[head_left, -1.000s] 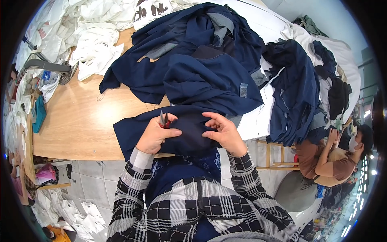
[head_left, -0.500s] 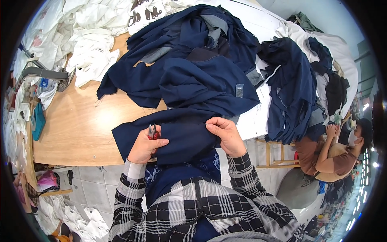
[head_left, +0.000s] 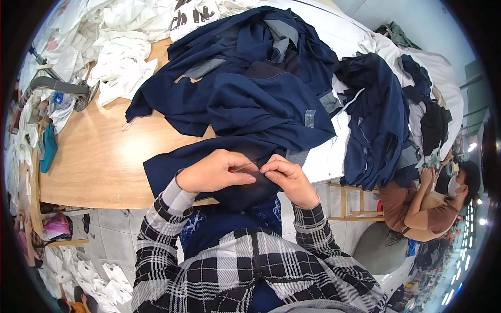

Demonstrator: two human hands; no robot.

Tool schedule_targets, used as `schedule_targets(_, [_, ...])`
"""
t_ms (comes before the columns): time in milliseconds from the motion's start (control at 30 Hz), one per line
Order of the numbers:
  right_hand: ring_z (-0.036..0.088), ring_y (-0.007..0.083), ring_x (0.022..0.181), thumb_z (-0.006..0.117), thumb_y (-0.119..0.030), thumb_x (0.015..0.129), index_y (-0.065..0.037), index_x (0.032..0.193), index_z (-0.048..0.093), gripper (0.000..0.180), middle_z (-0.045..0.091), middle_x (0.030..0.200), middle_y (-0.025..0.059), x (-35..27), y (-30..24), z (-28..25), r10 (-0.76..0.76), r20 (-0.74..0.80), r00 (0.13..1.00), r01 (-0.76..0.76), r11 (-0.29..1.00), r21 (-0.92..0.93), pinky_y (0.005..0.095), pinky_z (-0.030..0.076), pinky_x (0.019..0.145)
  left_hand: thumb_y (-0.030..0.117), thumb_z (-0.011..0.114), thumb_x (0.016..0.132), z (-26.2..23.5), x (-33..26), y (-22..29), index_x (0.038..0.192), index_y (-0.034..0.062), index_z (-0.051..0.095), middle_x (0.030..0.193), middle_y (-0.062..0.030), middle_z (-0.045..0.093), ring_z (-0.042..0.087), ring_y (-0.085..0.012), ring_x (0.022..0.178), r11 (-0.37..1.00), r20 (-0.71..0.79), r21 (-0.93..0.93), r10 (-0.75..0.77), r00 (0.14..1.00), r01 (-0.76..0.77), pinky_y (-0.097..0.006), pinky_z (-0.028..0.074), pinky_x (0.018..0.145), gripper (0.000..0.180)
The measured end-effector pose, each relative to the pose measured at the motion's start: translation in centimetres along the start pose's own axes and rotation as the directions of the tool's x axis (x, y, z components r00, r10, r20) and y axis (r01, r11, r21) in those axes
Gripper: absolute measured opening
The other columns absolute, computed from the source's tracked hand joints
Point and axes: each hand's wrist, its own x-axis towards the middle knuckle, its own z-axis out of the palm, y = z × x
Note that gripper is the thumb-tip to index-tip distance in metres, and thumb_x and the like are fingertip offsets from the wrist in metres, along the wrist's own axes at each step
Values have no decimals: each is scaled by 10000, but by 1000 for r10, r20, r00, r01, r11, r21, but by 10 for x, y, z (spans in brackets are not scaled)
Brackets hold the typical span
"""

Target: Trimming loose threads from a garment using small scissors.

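Note:
My left hand [head_left: 216, 172] is closed around small red-handled thread snips [head_left: 233, 170], mostly hidden by the fingers. Their thin blades point toward my right hand [head_left: 287, 177], whose thumb and forefinger are pinched together just beside the tips. A navy fabric piece [head_left: 172, 164] runs beneath both hands and drops over the table's near edge. The pinch lies at this cloth; whether it grips a thread or the cloth's edge is too small to tell. Beyond my hands lies a heap of navy garments [head_left: 261, 99], with a clear plastic patch [head_left: 309, 119] on one.
On the wooden table [head_left: 88, 167], white garments [head_left: 122, 68] lie at the far left near a grey metal arm [head_left: 60, 85]. Another navy pile [head_left: 373, 115] hangs over the right edge. A person [head_left: 428, 203] in a mask sits at the right, by a wooden stool [head_left: 352, 203].
My left hand has moved right, bringing the snips from the cloth's left side to my right fingertips. My right hand stays nearly in place, still pinching.

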Motion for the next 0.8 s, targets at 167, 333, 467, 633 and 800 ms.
schedule_targets(167, [478,71,782,572,-42,889,12,955,629,102,514,832,-14,-2,1,-2,48,-73,996,-42,996,78,191,373,708,91,704,781,15,6,-9,885,-23,654,754,-18,630,561,-71,691,917,-11,-350,-211,977,194,-222,443,643,162])
schedule_targets(333, [505,62,792,593,-56,882,11,946,638,104,565,848,-12,-3,6,-3,142,-95,985,-126,980,157,198,391,720,28,754,714,22,4,-7,763,42,584,693,21,574,499,-32,621,739,-26,-619,-359,933,267,-170,377,555,178])
schedule_targets(467, [520,55,783,612,-61,870,18,939,641,109,584,830,-13,-2,4,0,189,-74,979,-163,949,269,200,402,703,17,788,678,29,3,-18,725,59,566,708,27,561,420,-15,526,708,-72,-671,-358,931,220,-169,293,460,231])
schedule_targets(633, [521,50,776,629,-64,857,27,919,647,111,587,815,-21,-4,7,0,217,13,976,-215,958,189,193,402,699,18,791,669,33,1,-21,744,65,559,719,28,555,419,-16,521,712,-67,-657,-381,922,246,-168,294,463,248])
schedule_targets(800, [517,46,768,629,-65,857,30,910,649,110,580,810,-24,-4,9,1,231,-27,973,-218,947,234,187,397,707,47,775,700,33,-2,-15,812,42,594,694,36,551,430,-19,540,728,-90,-644,-376,922,234,-172,316,480,212])
